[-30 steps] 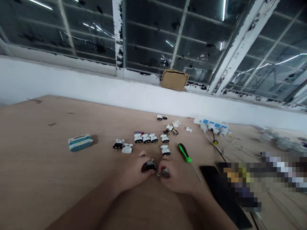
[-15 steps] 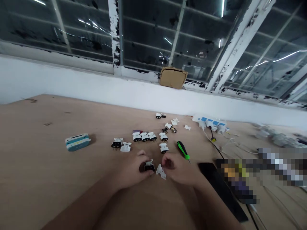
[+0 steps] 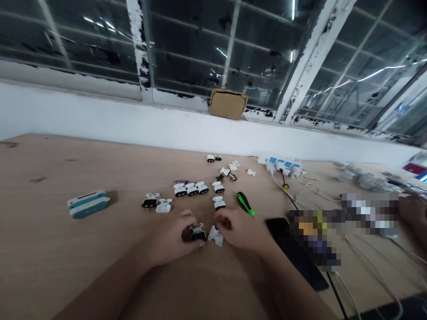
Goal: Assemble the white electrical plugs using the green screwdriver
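My left hand (image 3: 176,238) is closed around an opened electrical plug (image 3: 199,233), its black base set in a white half shell, low over the table. My right hand (image 3: 233,226) has its fingers curled into a pinch; whatever lies in them is hidden. Just left of those fingers is a loose white plug cover (image 3: 216,236), and I cannot tell whether they touch it. Beyond it stands a white and black plug (image 3: 219,203). Several similar plugs (image 3: 192,190) form a row farther back. On the left lie an open plug (image 3: 151,201) and its white cover (image 3: 163,205).
A green and black screwdriver (image 3: 245,203) and a dark flat slab (image 3: 295,253) lie on the right. Behind are a power strip (image 3: 280,164) with cords and small plug parts (image 3: 230,172). A teal and white case (image 3: 88,204) sits left. Another person's hand (image 3: 413,209) is far right.
The whole view has shifted, so the table things appear farther left. Another person's hand has come into view at the right edge. My hands keep nearly the same pose.
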A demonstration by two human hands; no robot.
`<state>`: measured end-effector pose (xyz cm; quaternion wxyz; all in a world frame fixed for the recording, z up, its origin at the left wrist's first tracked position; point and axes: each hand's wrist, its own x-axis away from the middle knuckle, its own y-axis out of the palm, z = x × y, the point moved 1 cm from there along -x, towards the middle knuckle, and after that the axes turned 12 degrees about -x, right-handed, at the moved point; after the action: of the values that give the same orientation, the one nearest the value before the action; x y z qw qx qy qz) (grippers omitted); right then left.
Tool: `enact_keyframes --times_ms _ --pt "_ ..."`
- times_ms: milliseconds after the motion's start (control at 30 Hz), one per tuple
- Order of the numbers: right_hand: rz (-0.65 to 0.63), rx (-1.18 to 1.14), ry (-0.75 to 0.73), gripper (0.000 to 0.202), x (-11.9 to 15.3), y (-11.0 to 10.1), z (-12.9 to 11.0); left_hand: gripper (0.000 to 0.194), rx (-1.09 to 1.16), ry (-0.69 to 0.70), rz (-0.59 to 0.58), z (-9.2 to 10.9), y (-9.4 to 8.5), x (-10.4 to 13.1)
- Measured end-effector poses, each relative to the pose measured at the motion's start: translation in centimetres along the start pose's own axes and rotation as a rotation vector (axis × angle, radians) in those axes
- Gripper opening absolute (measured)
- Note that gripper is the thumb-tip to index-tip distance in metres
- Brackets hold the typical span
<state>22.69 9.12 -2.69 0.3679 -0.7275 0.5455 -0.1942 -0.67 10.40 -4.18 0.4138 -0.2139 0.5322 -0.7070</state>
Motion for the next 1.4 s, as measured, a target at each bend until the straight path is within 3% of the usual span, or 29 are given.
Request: enact_keyframes --times_ms 100,267,367,467,600,800,1000,1133,1300,1400 --pt "-0.071 -0.011 -0.073 0.008 0.4 -0.3 -0.7 0.025 -0.008 0.002 -0.013 -0.1 -0.1 -0.1" --pt "-0.128 0.029 -0.124 0.028 0.6 -0.4 -0.9 0.025 0.004 0.018 -0.008 -0.5 0.2 -0.2" --pt "-0.140 0.059 -0.160 0.020 0.6 -0.3 -1.0 0.028 0.016 0.037 -0.023 -0.9 0.5 -0.3" --pt "-0.128 0.015 -0.137 0.011 0.7 -0.4 -1.2 0.031 0.006 0.042 -0.024 -1.2 0.6 -0.5" --pt "-0.153 -0.099 -0.080 0.025 0.7 -0.3 -1.3 0.032 0.016 0.053 -0.024 -1.2 0.5 -0.5" --pt "-0.097 0.116 -0.075 0.008 0.7 0.0 -1.3 0.032 0.039 0.066 -0.014 -1.1 0.3 -0.4" --pt "-0.083 0.186 -0.058 0.024 1.1 0.0 -0.9 0.030 0.018 0.075 0.022 -1.2 0.7 -0.4" --pt "-0.131 0.136 -0.051 0.027 1.3 -0.5 -1.0 0.033 0.034 0.060 0.022 -1.0 0.6 -0.4" --pt "-0.208 0.079 -0.067 0.009 1.3 -1.1 -1.3 0.035 0.041 0.012 -0.032 -0.4 0.0 -0.4" --pt "-0.216 -0.007 -0.002 0.009 1.1 -1.3 -1.1 0.037 0.038 -0.033 -0.049 -0.1 -0.3 -0.1"
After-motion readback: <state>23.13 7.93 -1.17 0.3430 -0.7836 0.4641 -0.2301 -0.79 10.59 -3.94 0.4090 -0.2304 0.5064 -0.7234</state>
